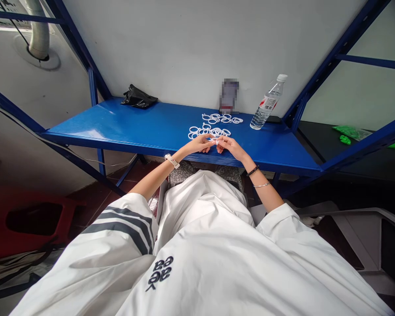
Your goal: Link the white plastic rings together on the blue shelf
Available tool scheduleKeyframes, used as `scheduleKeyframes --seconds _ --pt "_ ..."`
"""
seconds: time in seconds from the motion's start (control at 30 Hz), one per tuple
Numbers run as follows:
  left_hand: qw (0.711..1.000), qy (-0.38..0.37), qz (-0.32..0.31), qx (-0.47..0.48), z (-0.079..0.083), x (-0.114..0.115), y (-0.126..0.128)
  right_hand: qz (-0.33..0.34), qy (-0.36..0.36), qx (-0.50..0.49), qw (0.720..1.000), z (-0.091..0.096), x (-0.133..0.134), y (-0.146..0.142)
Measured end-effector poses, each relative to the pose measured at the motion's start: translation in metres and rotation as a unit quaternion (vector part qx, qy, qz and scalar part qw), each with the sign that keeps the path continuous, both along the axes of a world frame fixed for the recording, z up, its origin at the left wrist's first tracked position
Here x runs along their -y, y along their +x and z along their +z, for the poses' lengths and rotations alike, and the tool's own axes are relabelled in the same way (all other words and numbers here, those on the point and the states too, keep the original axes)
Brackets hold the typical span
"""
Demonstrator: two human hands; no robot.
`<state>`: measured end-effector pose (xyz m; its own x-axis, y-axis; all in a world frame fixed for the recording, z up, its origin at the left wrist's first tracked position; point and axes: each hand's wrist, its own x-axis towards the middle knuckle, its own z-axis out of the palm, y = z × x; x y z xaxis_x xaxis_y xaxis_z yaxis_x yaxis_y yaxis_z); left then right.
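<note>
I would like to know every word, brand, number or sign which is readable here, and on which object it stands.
Nothing can be quoted with certainty.
White shirt: dark lettering on the chest, too distorted to read surely.
Water bottle: print on the label, too small to read.
Upright pixelated item: blurred, no text readable.

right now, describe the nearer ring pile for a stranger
Find the blue table, then the left hand and right hand near its front edge. Just beyond them lies a pile of white rings, closer to that edge than the farther rings.
</note>
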<state>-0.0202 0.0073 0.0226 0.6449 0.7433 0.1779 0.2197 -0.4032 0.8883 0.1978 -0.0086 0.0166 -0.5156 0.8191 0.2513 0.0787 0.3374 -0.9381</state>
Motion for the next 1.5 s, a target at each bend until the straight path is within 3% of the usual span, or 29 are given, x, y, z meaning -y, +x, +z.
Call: scheduleKeyframes --seconds 1.5 --pt "0.999 0.008 -0.033 0.005 -0.0007 -0.0033 -0.0027 0.019 0.0 0.007 1.0 -0.0052 -0.0061 0.0041"
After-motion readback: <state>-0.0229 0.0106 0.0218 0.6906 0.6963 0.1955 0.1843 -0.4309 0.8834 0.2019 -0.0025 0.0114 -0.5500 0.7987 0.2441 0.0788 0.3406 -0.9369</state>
